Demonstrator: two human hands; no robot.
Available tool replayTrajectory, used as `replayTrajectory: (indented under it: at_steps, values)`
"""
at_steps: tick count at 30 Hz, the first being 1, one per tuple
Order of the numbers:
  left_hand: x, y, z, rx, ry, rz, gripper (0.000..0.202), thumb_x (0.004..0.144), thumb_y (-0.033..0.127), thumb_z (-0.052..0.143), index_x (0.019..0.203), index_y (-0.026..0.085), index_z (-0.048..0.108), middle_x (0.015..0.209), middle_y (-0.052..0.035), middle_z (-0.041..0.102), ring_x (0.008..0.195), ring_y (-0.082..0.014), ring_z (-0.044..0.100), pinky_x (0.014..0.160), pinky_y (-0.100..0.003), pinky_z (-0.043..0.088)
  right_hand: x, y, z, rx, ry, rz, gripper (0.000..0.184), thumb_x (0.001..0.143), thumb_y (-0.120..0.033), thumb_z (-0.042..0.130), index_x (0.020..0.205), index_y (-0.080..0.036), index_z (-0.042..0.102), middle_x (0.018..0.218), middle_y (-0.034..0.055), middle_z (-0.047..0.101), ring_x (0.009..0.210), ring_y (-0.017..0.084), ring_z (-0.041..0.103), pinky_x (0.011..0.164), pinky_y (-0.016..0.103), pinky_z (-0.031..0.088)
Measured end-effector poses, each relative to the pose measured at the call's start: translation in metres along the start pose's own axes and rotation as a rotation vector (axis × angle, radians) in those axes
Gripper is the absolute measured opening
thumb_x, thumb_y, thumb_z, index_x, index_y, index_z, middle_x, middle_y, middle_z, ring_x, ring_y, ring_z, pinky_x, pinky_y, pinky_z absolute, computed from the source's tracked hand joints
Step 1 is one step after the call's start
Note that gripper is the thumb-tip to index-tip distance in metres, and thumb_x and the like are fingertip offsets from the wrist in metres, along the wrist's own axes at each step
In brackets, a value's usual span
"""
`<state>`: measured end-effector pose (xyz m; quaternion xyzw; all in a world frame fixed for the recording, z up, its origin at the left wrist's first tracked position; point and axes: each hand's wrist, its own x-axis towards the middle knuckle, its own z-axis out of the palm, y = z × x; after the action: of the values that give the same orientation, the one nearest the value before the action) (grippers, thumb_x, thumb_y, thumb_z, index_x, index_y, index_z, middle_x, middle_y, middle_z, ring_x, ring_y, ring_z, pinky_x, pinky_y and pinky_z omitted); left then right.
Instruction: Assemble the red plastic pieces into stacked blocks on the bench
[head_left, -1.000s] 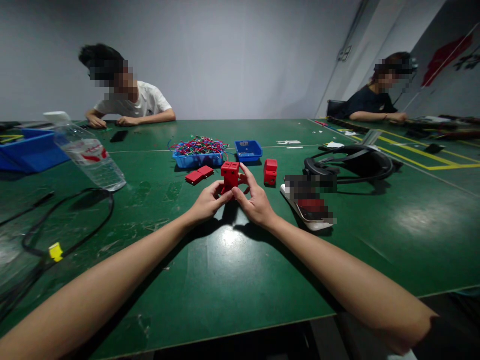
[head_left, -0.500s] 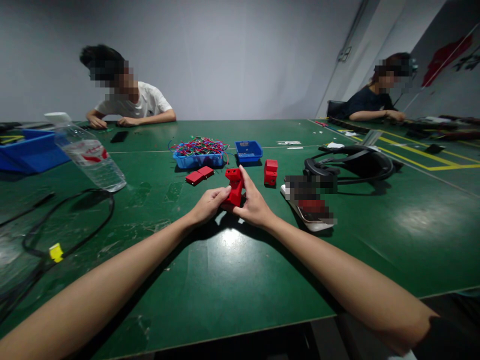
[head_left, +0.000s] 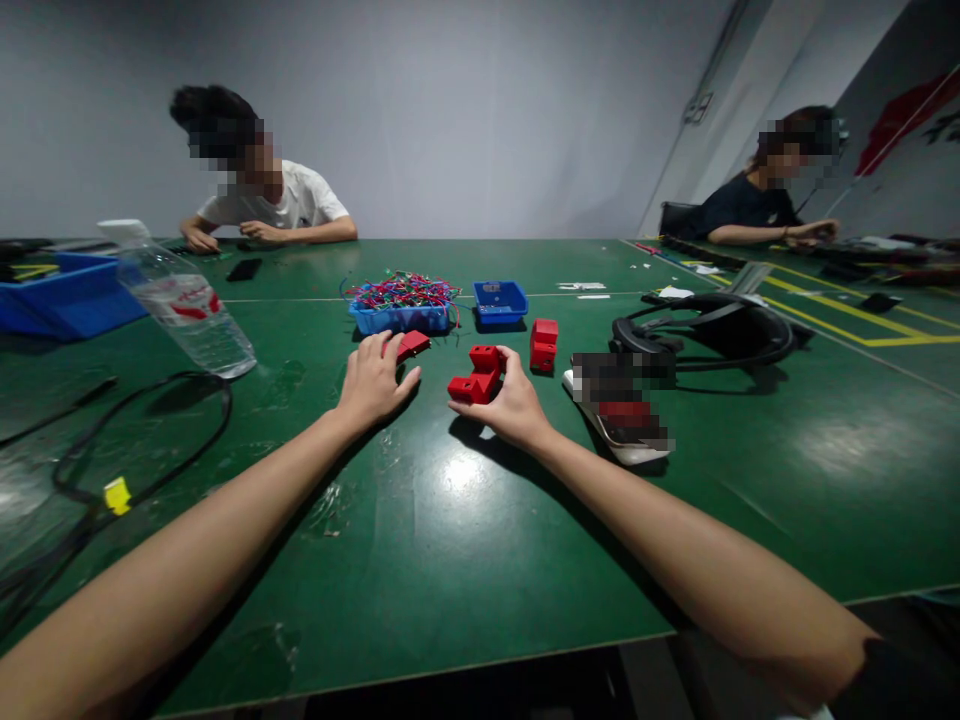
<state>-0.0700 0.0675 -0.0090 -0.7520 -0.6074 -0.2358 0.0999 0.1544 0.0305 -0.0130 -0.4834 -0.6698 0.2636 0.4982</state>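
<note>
My right hand (head_left: 514, 405) grips a red stepped block (head_left: 478, 378) with small holes, thumb below and fingers behind, just above the green table. To its left, my left hand (head_left: 377, 380) is spread palm down, fingers reaching over a flat red piece (head_left: 412, 346). Whether the fingertips touch that piece I cannot tell; they cover its left part. Another red block (head_left: 544, 346) stands upright beyond my right hand. Behind my left hand is a blue bin (head_left: 405, 320) heaped with coloured wires. A smaller blue bin (head_left: 500, 312) holding small parts sits right of it.
On the left are a tilted water bottle (head_left: 187, 310), a blue crate (head_left: 67, 300) and a black cable (head_left: 225, 410). A phone-like device (head_left: 630, 440) and a black headset (head_left: 705, 335) lie to the right. Two people sit across the green table (head_left: 480, 600).
My left hand has let go of the red block and moved left to the flat red piece. My right hand keeps the block, which is now turned to show its stepped side.
</note>
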Motion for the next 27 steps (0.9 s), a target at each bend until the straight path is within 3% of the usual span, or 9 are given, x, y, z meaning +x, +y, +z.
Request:
replayTrajectory:
  at_steps: [2, 4, 10, 15, 20, 27]
  values:
    - [0.003, -0.011, 0.005, 0.019, -0.157, -0.065, 0.074, 0.091, 0.053, 0.047, 0.15, 0.011, 0.031, 0.153, -0.0219, 0.037, 0.138, -0.0375, 0.038, 0.108, -0.05, 0.035, -0.001, -0.002, -0.001, -0.007, 0.009, 0.033, 0.097, 0.052, -0.045, 0.089, 0.131, -0.017, 0.038, 0.126, 0.0139, 0.06, 0.116, 0.027, 0.06, 0.104, 0.044, 0.046]
    - [0.005, -0.016, 0.007, 0.043, -0.247, -0.047, 0.07, 0.093, 0.055, 0.04, 0.15, 0.015, 0.033, 0.155, -0.02, 0.035, 0.138, -0.0373, 0.04, 0.108, -0.05, 0.035, -0.001, -0.004, -0.003, -0.026, 0.023, 0.046, 0.097, 0.052, -0.044, 0.089, 0.131, -0.017, 0.039, 0.126, 0.0142, 0.06, 0.116, 0.027, 0.06, 0.104, 0.045, 0.046]
    - [0.003, -0.003, -0.005, 0.135, -0.205, -0.036, 0.054, 0.092, 0.049, 0.041, 0.131, 0.014, 0.053, 0.129, -0.0191, 0.055, 0.115, -0.0344, 0.058, 0.093, -0.043, 0.047, -0.001, -0.004, -0.003, -0.052, 0.062, 0.032, 0.097, 0.053, -0.044, 0.088, 0.131, -0.015, 0.039, 0.127, 0.0157, 0.059, 0.116, 0.027, 0.06, 0.104, 0.045, 0.046]
    - [-0.002, 0.011, -0.012, 0.137, -0.179, 0.031, 0.042, 0.091, 0.04, 0.044, 0.114, 0.011, 0.063, 0.111, -0.0191, 0.061, 0.103, -0.0338, 0.062, 0.085, -0.043, 0.051, 0.0, -0.002, -0.002, -0.023, 0.052, -0.01, 0.097, 0.053, -0.046, 0.088, 0.131, -0.015, 0.04, 0.127, 0.0154, 0.059, 0.116, 0.027, 0.06, 0.104, 0.044, 0.046]
    - [-0.012, 0.029, -0.004, -0.34, -0.144, 0.123, 0.048, 0.09, 0.038, 0.046, 0.128, 0.012, 0.058, 0.129, -0.0165, 0.062, 0.119, -0.0285, 0.059, 0.105, -0.042, 0.046, 0.0, -0.001, -0.003, -0.03, 0.023, -0.058, 0.094, 0.053, -0.045, 0.088, 0.129, -0.016, 0.041, 0.128, 0.0151, 0.058, 0.118, 0.027, 0.058, 0.107, 0.044, 0.045]
    - [-0.014, 0.038, 0.001, -1.035, -0.422, 0.175, 0.076, 0.087, 0.03, 0.052, 0.154, 0.016, 0.018, 0.148, -0.0191, 0.047, 0.135, -0.0286, 0.05, 0.111, -0.049, 0.04, 0.0, 0.001, -0.004, 0.006, -0.053, -0.084, 0.094, 0.056, -0.047, 0.087, 0.132, -0.018, 0.04, 0.128, 0.0142, 0.058, 0.117, 0.027, 0.059, 0.105, 0.044, 0.047]
